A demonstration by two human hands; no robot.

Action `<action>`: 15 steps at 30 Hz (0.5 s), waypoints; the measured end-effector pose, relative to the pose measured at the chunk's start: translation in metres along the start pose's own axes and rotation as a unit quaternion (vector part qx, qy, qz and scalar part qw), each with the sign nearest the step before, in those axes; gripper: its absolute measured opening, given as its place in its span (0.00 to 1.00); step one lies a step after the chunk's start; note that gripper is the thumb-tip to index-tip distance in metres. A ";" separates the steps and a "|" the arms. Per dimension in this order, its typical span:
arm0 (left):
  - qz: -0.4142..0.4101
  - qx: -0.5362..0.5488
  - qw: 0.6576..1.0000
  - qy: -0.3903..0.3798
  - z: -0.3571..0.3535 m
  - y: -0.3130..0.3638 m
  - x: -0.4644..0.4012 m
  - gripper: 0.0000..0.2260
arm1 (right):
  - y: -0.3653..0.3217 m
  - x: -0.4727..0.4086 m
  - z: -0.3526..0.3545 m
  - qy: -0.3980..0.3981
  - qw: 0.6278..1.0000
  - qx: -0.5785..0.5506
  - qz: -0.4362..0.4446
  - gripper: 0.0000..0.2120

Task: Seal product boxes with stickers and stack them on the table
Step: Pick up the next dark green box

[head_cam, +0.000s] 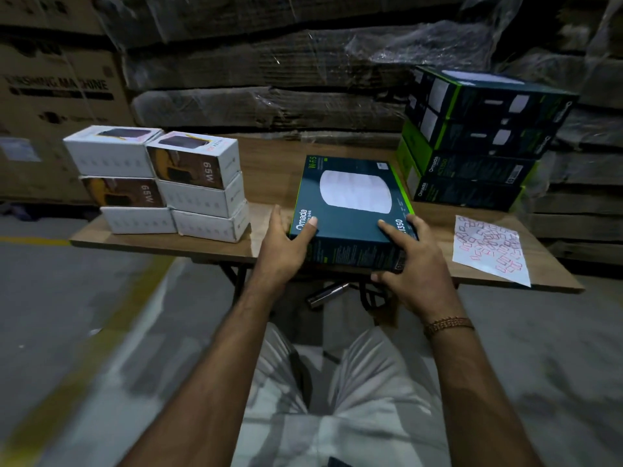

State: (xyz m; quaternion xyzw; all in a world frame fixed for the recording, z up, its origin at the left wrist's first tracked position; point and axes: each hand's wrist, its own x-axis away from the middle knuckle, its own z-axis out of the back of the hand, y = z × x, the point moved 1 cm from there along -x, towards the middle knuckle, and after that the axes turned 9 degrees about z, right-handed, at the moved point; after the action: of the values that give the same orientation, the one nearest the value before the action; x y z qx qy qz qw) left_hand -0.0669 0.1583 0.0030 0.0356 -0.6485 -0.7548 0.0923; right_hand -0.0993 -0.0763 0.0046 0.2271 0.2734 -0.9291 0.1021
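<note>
Lying flat at the near edge of the wooden table [276,156], the dark teal product box [350,210] shows a white oval picture and the word "Omada" on its top face. Both hands hold it by its near corners. The left hand [286,246] takes the near left corner, thumb on the top face and fingers along the left side — its grip is closed on the box. The right hand [409,264] takes the near right corner, with fingers on the top face and the thumb under the near edge, so this grip too is grasping the box; a bracelet [448,325] sits on that wrist.

Just to the right of the box lies a white sticker sheet [488,247] with small red-outlined stickers. Behind it, at the far right of the table, stands a stack of dark boxes [478,143] of the same kind. At the left end of the table — well apart from the held box — white boxes [161,180] marked "65W" are piled in two columns. Wrapped cardboard cartons [256,69] fill the background.
</note>
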 end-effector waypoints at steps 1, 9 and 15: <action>-0.001 0.008 1.000 -0.002 0.000 -0.001 0.003 0.24 | -0.002 0.005 0.000 0.004 1.000 0.018 0.003 0.50; 0.024 0.077 0.996 -0.024 0.006 0.009 0.020 0.22 | -0.008 0.029 0.003 0.091 0.994 0.028 0.050 0.43; -0.028 0.125 0.992 0.020 0.026 0.047 0.033 0.32 | -0.036 0.021 0.037 0.195 0.972 -0.066 0.115 0.41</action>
State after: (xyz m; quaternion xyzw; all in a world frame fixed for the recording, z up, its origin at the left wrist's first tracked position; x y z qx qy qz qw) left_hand -0.0995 0.1706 0.0552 0.0798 -0.7349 -0.6688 0.0790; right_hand -0.1422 -0.0684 0.0389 0.4269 0.3210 -0.8287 0.1675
